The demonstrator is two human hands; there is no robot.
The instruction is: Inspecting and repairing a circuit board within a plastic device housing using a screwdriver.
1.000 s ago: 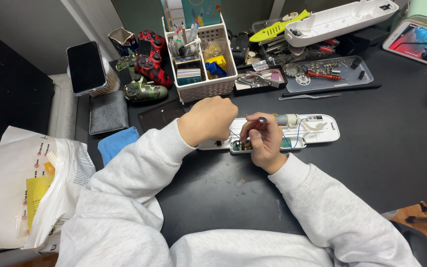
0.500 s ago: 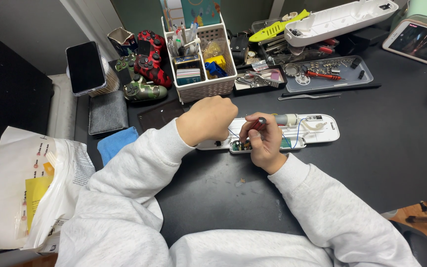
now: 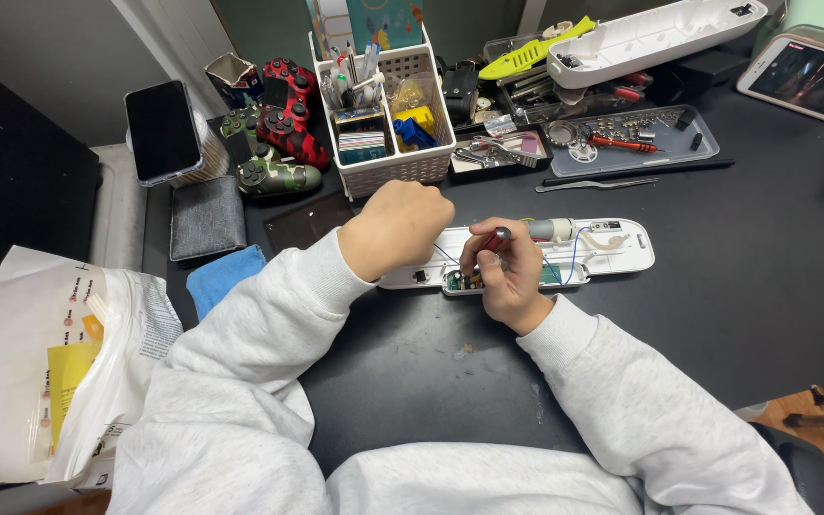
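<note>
A long white opened device shell [image 3: 612, 250] lies across the dark desk, showing a green circuit board, thin blue wires and a small grey motor [image 3: 553, 229]. My right hand [image 3: 505, 277] grips a small red-handled screwdriver [image 3: 498, 236], tip down on the board near the shell's left half. My left hand [image 3: 395, 227] is curled into a fist and rests on the left end of the shell, holding it down. Both arms wear light grey sleeves.
A white basket [image 3: 383, 162] of pens and cards stands behind my hands. Game controllers [image 3: 278, 133], a phone [image 3: 162, 129], a grey wallet [image 3: 206, 217] and a blue cloth [image 3: 221, 277] lie left. A parts tray [image 3: 622, 143], the device's white cover [image 3: 650, 38] and another phone [image 3: 808, 76] sit back right. A white plastic bag [image 3: 50, 362] lies far left.
</note>
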